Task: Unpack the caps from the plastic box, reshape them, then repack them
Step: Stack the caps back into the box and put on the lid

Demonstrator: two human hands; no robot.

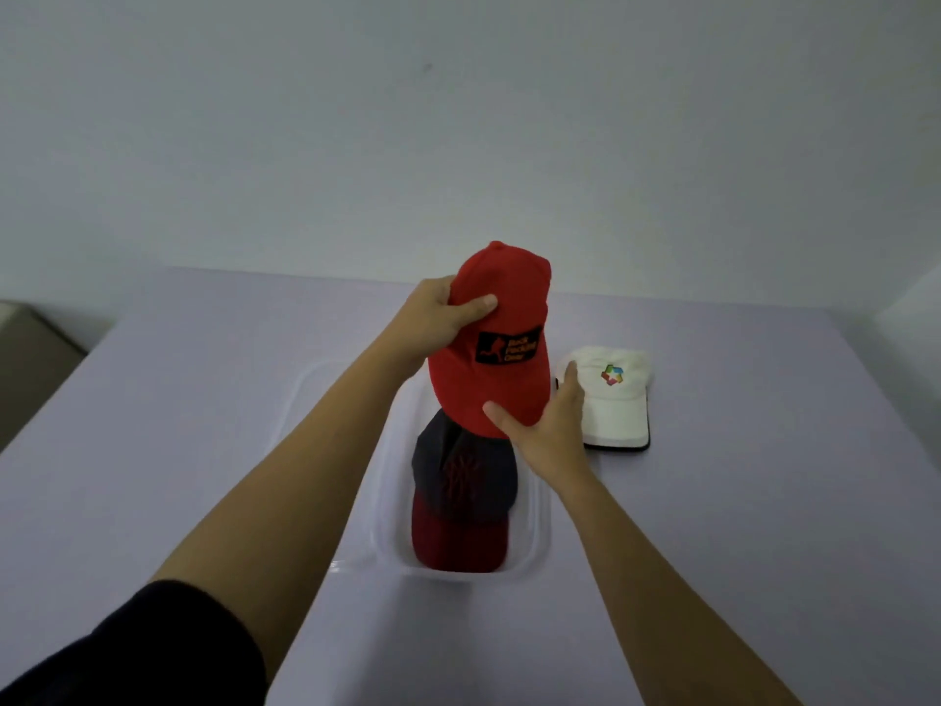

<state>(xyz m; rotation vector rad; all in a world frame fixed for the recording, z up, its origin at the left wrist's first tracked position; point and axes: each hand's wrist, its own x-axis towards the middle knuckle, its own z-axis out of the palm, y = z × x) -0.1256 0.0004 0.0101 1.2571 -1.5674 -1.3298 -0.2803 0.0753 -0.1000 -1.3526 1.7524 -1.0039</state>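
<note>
Lilac table [203, 425], left hand [438, 318] and right hand [552, 425] gripping red cap [489, 389] over box [541, 527], navy cap [461, 481] inside, white cap [613, 405] beside

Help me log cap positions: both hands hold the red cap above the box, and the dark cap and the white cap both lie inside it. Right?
Not quite. The head view shows the white cap on the table right of the plastic box, not inside. The left hand and right hand do hold the red cap above it, the dark cap inside.
</note>
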